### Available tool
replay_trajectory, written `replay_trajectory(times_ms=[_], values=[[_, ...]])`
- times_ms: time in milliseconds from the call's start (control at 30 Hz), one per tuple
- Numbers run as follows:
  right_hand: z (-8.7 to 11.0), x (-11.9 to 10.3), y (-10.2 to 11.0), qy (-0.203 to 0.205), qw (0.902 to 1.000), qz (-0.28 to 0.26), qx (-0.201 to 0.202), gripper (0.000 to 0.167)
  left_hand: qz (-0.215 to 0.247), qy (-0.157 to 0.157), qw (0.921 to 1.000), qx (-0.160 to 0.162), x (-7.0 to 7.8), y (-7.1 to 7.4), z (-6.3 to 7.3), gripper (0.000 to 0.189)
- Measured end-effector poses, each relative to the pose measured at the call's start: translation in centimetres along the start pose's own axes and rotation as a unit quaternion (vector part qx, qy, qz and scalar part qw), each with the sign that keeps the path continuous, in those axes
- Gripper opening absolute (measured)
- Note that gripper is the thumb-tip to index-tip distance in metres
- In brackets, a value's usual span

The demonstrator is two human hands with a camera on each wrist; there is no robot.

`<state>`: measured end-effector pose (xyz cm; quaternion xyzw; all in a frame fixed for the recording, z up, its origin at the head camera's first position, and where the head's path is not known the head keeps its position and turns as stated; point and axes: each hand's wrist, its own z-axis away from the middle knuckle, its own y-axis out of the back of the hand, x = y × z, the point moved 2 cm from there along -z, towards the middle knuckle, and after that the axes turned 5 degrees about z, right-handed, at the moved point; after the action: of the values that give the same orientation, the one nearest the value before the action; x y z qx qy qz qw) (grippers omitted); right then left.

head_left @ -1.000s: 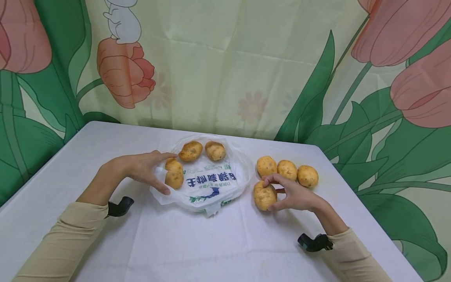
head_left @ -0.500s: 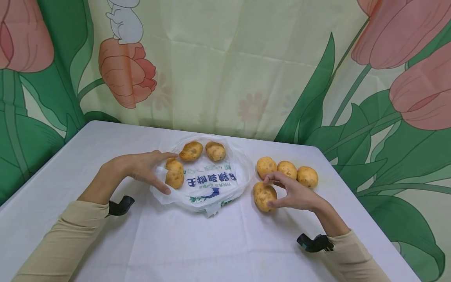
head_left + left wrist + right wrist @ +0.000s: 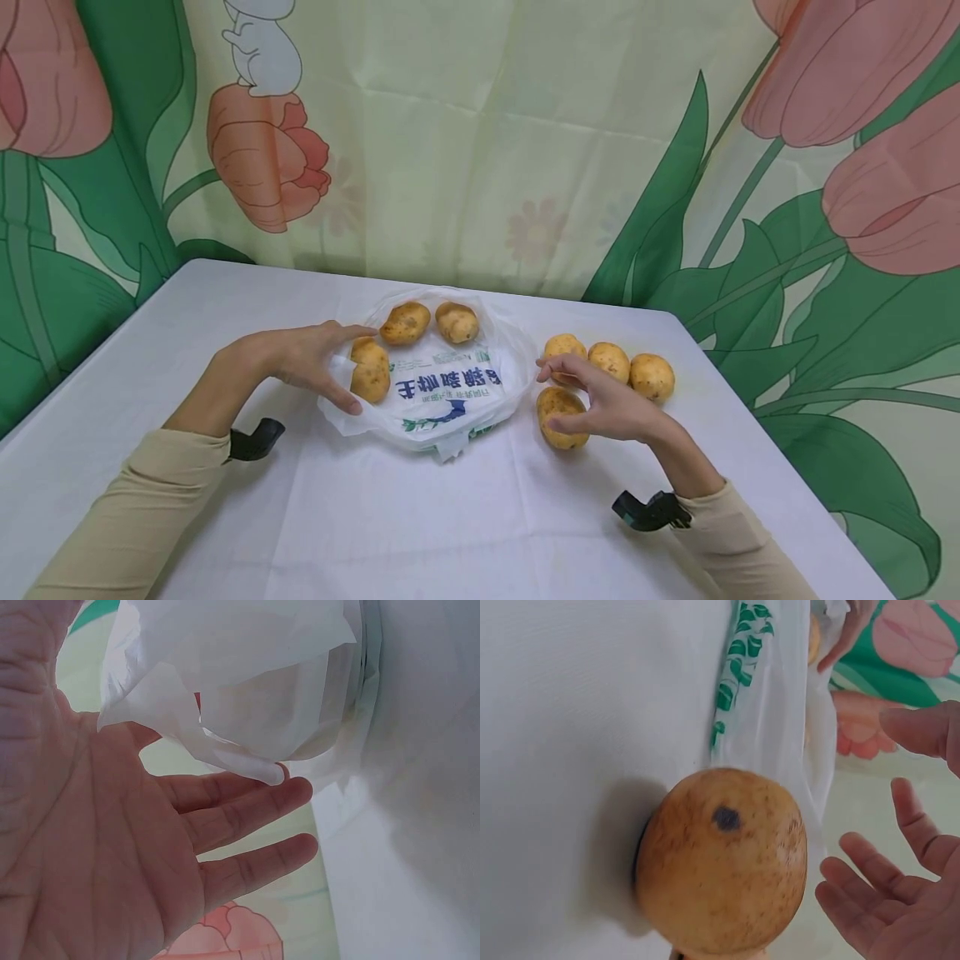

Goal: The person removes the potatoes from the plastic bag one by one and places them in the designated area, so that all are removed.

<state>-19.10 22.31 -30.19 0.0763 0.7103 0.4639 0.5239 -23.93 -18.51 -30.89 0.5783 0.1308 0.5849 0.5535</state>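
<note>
My left hand (image 3: 318,360) is at the left rim of a white plastic bag (image 3: 517,392) printed with blue and green. Its fingers and thumb are spread; in the left wrist view the fingers (image 3: 247,817) reach out straight beside the bag film (image 3: 262,697). Inside the bag lie a potato (image 3: 371,372) nearest that hand, another potato (image 3: 406,322) and a third potato (image 3: 457,322). My right hand (image 3: 611,404) hovers over a potato (image 3: 558,408) on the table, right of the bag. In the right wrist view its loosely bent fingers stand apart from that potato (image 3: 724,862).
Behind my right hand a row of potatoes sits on the white-covered table (image 3: 405,533): a left one (image 3: 564,343), a middle one (image 3: 609,360) and a right one (image 3: 652,377). A flower-printed curtain (image 3: 450,167) hangs behind the table's back edge.
My right hand's fingers have come away from the near potato, and the hand has shifted left above it. The left hand and the bag look the same.
</note>
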Motion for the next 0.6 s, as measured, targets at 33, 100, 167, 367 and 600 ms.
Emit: replay_trajectory(times_ms=[33,100,167,367,600], values=[[-0.1,-0.2,-0.1,0.005,1.0,-0.002,-0.002,0.049,0.0,0.0,1.0,0.0,0.0,0.0,0.0,0.12],[-0.4,-0.6,-0.2,0.011,0.9999,-0.004,-0.003,0.048,0.0,0.0,1.0,-0.001,0.0,0.1,0.1,0.12],[-0.7,-0.8,-0.3,0.009,0.9999,-0.006,-0.003,0.048,0.002,0.0,1.0,-0.001,-0.1,0.1,0.1,0.12],[-1.8,-1.4,-0.6,0.004,1.0,-0.005,-0.001,0.048,0.001,0.001,1.0,0.0,0.0,0.1,0.1,0.12],[-3.0,-1.9,-0.9,0.013,0.9998,-0.017,0.003,0.047,-0.002,0.006,1.0,0.0,0.0,0.1,0.0,0.121]])
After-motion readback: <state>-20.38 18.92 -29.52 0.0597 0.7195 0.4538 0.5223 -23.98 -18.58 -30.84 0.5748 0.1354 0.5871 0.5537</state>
